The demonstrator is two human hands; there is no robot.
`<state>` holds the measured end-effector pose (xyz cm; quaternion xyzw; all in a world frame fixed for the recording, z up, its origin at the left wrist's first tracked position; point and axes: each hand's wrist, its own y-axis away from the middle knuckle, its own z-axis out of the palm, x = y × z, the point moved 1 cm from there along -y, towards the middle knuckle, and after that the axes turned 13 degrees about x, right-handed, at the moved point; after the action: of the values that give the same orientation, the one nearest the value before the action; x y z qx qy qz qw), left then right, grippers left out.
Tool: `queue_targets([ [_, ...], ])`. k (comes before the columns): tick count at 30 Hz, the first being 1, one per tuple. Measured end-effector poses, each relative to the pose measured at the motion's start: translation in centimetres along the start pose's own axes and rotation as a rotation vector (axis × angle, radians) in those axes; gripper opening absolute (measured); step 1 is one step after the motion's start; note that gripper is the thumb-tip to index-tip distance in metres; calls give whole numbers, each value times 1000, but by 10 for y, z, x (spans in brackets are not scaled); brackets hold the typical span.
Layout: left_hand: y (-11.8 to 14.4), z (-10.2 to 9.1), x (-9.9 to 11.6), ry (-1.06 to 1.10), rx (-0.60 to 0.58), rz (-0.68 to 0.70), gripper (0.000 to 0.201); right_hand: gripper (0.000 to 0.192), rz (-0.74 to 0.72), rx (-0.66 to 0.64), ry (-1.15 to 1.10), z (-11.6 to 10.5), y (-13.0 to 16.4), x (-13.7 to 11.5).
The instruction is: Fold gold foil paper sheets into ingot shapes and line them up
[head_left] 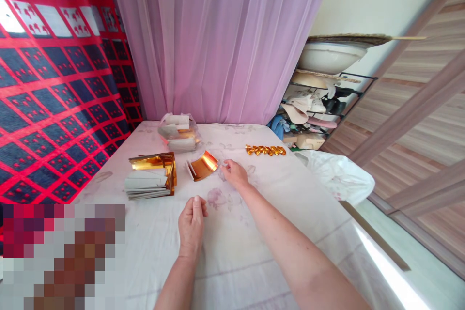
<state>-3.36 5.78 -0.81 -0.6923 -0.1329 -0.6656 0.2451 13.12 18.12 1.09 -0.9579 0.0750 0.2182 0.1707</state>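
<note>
Head view: the right hand (235, 172) reaches forward over the white cloth (254, 252), its fingertips at the right edge of a curved gold sheet (204, 164). Whether the fingers pinch that edge or only touch it cannot be told; the contact is small and partly covered by the hand itself. The sheet lies near the middle of the cloth, bowed upward, its shiny gold face up and a white edge at its left end. Its long axis runs left to right, the right end lifted a little toward the hand.

The left hand (192, 225) rests nearer the camera, well apart from the sheet, fingers together and curled loosely, holding nothing that can be seen.

Left of the sheet sits a stack of cards (150, 175), gold on top and pale grey below, edges fanned toward the camera. Behind it a clear bag (178, 131) holds more gold and white pieces, hard to make out through the plastic. A row of small gold folded pieces (265, 150) lies to the right, running left to right. A white plastic bag (339, 174) hangs at the cloth's right edge. The lower left corner is pixelated. A pink curtain (218, 38) hangs behind.
</note>
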Motion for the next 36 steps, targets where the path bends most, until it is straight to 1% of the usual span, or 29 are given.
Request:
queue_targets([
  [3, 0, 1, 1, 5, -6, -14, 52, 38, 37, 6, -33, 5, -10, -11],
  [6, 0, 2, 2, 13, -4, -26, 52, 39, 61, 7, -54, 9, -19, -21],
  [8, -1, 2, 2, 18, -2, -24, 51, 35, 77, 5, -61, 11, -23, -26],
  [12, -1, 2, 0, 19, -6, -13, 49, 18, 118, 3, -61, 16, -27, -34],
  [18, -1, 2, -3, 16, -12, -14, 49, 17, 154, 37, -105, 18, -26, -34],
  [23, -2, 2, -7, 25, -14, -7, 48, 19, 197, 126, -196, 16, -23, -21],
  [27, -2, 2, -5, 12, -14, -4, 49, 29, 270, 186, -319, 12, -14, -2],
  [30, -2, 2, -2, -2, -11, 13, 50, 36, 323, 218, -402, 9, 2, 14],
  [33, -3, 2, -1, -10, -8, 15, 50, 34, 331, 238, -462, 3, 23, 32],
  [36, -3, 2, -2, -20, -8, 8, 49, 31, 296, 256, -496, -5, 45, 50],
])
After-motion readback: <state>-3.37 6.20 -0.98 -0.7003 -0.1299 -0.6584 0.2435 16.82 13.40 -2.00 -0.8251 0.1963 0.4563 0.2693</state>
